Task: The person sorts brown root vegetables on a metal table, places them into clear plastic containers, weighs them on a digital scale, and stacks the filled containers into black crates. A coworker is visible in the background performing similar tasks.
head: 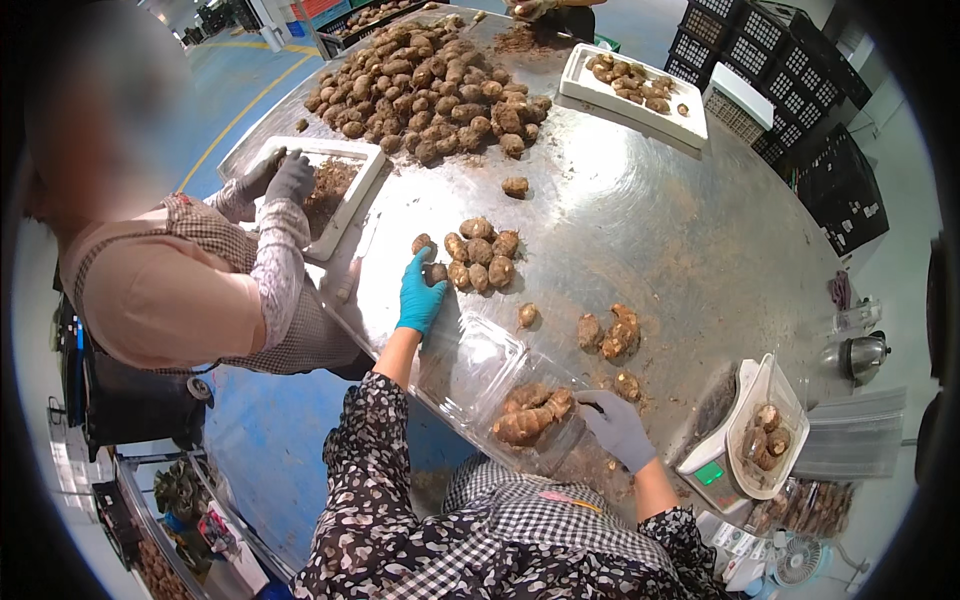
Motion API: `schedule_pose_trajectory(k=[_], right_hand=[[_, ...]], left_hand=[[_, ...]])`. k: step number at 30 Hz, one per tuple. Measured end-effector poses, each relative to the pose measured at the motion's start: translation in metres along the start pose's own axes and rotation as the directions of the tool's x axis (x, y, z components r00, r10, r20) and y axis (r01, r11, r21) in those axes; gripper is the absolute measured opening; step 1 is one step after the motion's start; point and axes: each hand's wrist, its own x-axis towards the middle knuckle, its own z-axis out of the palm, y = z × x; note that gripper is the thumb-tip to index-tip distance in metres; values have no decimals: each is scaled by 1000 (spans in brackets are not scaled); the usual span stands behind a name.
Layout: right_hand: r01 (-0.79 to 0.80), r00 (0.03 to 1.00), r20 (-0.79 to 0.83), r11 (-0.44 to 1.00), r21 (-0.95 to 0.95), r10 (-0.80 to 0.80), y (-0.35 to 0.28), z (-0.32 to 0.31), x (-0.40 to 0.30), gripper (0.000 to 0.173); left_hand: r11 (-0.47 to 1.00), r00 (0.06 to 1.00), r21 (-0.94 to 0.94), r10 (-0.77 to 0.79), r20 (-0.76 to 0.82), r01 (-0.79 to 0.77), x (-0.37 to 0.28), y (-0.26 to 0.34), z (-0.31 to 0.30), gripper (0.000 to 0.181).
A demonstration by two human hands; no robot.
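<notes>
My left hand [421,300], in a teal glove, reaches to a brown taro-like tuber [436,274] at the left of a small group of tubers [480,253]. Its fingers lie against that tuber; whether they grip it is unclear. Another tuber [421,244] sits just beyond the fingertips. In a grey glove, my right hand [619,427] holds the right rim of a clear plastic clamshell box [551,450]. Knobbly tubers [525,425] lie in the box, and its lid [472,356] is folded open to the left.
A co-worker's gloved hands [289,180] work over a white foam tray [349,217] at left. Behind is a big tuber heap [420,90]; another foam tray [637,112] stands far right. Loose tubers [619,330] lie near a scale [724,469] bearing a packed box. A knife [349,280] rests at the left edge.
</notes>
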Motion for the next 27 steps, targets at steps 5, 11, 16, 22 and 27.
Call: schedule_pose_trajectory(k=[5,11,16,22,27], right_hand=[[-141,989,-29,982,127,146,-11,-5,3,24],[-92,989,-91,967,240,116,-33,-9,20,27],[108,963,-266,963,247,-40,-30,-6,33,32],[234,938,-272,972,36,-215,-56,-19,31,47],[195,973,-126,981,20,-191,-69,-18,30,53]], left_hand=[[806,988,-582,-19,153,105,-32,30,8,69],[596,871,-714,49,489,367,-89,90,44,75],[229,648,-651,100,755,724,-122,117,68,66],[-28,509,-509,102,855,860,-142,105,77,52],[-193,449,-435,28,893,879,-157,119,90,42]])
